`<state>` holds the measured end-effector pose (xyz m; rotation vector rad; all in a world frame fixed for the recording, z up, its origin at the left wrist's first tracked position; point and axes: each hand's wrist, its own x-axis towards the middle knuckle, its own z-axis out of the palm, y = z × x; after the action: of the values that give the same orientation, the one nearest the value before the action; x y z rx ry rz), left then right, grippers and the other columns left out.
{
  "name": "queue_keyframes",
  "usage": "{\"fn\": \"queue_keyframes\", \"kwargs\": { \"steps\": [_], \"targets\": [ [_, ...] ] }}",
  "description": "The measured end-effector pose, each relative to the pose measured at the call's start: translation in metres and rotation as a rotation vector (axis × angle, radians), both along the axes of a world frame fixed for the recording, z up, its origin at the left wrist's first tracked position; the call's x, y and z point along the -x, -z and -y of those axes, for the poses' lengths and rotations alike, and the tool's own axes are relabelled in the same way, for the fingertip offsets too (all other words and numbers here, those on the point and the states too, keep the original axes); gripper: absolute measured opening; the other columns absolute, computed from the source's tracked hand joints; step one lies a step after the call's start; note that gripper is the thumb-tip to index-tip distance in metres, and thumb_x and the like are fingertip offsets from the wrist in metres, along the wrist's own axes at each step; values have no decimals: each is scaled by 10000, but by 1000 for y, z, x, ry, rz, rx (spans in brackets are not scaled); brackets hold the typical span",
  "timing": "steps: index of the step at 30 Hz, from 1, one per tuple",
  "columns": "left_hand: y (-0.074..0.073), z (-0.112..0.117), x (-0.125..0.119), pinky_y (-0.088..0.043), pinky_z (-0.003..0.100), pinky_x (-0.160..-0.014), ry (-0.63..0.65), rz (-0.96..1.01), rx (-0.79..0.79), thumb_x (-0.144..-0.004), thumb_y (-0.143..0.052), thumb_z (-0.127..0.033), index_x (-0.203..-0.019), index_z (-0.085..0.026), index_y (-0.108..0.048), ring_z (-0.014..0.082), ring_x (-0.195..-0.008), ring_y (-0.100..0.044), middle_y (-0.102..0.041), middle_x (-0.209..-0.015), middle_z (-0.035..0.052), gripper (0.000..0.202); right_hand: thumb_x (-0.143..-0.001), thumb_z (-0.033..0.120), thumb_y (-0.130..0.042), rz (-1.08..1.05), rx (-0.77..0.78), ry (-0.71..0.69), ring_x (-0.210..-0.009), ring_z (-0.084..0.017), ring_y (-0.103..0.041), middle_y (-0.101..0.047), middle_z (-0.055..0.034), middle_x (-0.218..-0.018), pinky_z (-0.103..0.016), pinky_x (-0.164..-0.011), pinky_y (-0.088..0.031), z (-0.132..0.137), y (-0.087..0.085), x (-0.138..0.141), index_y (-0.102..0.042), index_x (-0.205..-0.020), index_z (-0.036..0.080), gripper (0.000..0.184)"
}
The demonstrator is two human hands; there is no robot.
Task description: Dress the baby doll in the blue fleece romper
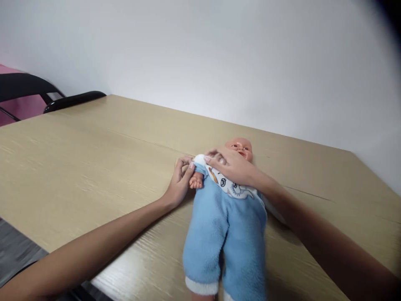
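Note:
A baby doll (239, 145) lies on its back on the table, its head toward the wall. It wears a fluffy light-blue outfit (216, 225) with white cuffs and a cartoon face on the chest. My left hand (181, 180) pinches the blue and white sleeve (199, 165) beside the doll's small hand (196, 180), which sticks out of it. My right hand (233, 165) lies across the doll's upper chest, fingers bent onto the cloth at the same shoulder. It covers part of the chest and the doll's neck.
The light wooden table (94, 167) reaches back to a pale wall (200, 58). Black chairs (28, 85) stand at the far left, with something pink (26, 109) behind one. A grey floor (15, 246) shows at the lower left.

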<state>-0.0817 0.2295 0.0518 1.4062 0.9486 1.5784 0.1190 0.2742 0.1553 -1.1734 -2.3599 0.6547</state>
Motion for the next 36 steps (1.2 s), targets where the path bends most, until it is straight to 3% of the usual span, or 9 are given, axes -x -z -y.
{"fn": "queue_keyframes", "kwargs": {
  "steps": [2, 4, 9, 12, 16, 20, 25, 30, 36],
  "targets": [
    [0, -2, 0, -471, 251, -980, 42, 69, 144, -1025, -643, -527, -1052, -248, -600, 161, -1071, -579, -603, -1080, 23, 284, -1039, 554, -544, 81, 83, 38, -843, -227, -692, -777, -44, -902, -351, -784, -481, 10, -4, -5, -719, -948, 217, 391],
    [1, -2, -1, -486, 214, -875, 65, 153, 238, -986, -690, -559, -1030, -249, -589, 135, -946, -572, -584, -992, -5, 329, -1036, 572, -544, 127, 107, 14, -757, -202, -647, -727, -1, -784, -339, -722, -425, 18, -3, -10, -674, -813, 232, 427],
    [-2, -4, -6, -455, 195, -625, 120, 361, 444, -867, -812, -600, -1061, -276, -525, 114, -699, -527, -577, -829, -52, 474, -1035, 462, -580, -81, 171, 31, -841, -181, -602, -665, 29, -858, -319, -780, -406, 21, 9, -13, -604, -867, 237, 282],
    [-7, -5, -8, -471, 206, -644, 138, 389, 481, -823, -863, -563, -1040, -250, -546, 117, -715, -551, -619, -849, -39, 496, -1026, 433, -594, -239, 254, 19, -888, -177, -582, -612, 30, -894, -314, -843, -420, 19, 17, -13, -551, -913, 240, 227],
    [-14, -5, -7, -495, 207, -772, 121, 282, 402, -835, -853, -561, -955, -199, -615, 129, -864, -576, -624, -936, -4, 449, -989, 457, -644, -421, 327, 35, -867, -167, -559, -515, 36, -901, -301, -820, -436, 16, 25, -17, -485, -935, 250, 267],
    [-12, -10, -4, -479, 210, -785, 146, 223, 397, -872, -814, -574, -939, -203, -615, 128, -886, -570, -611, -960, -5, 426, -973, 488, -683, -515, 399, 46, -843, -168, -595, -535, 41, -866, -295, -780, -456, 14, 31, -21, -454, -928, 260, 327],
    [-4, -39, -5, -462, 247, -692, 290, 232, 509, -760, -886, -585, -977, -218, -596, 135, -761, -575, -635, -898, -18, 515, -950, 466, -720, -483, 278, 104, -894, -193, -647, -582, 20, -875, -313, -829, -484, 18, 36, -20, -504, -914, 249, 308],
    [-15, -59, -2, -464, 242, -720, 359, 42, 390, -787, -851, -581, -886, -183, -626, 134, -792, -554, -600, -879, -9, 468, -949, 508, -679, -412, 179, 181, -823, -210, -639, -600, 13, -837, -321, -740, -465, 19, 33, -26, -490, -920, 256, 316],
    [-22, -78, -6, -446, 254, -658, 508, -19, 449, -799, -828, -479, -898, -204, -604, 142, -734, -546, -603, -855, -12, 367, -939, 493, -657, -77, -30, 487, -761, -230, -611, -643, 8, -812, -330, -694, -366, 23, 22, -33, -487, -887, 267, 288]
  ]
}}
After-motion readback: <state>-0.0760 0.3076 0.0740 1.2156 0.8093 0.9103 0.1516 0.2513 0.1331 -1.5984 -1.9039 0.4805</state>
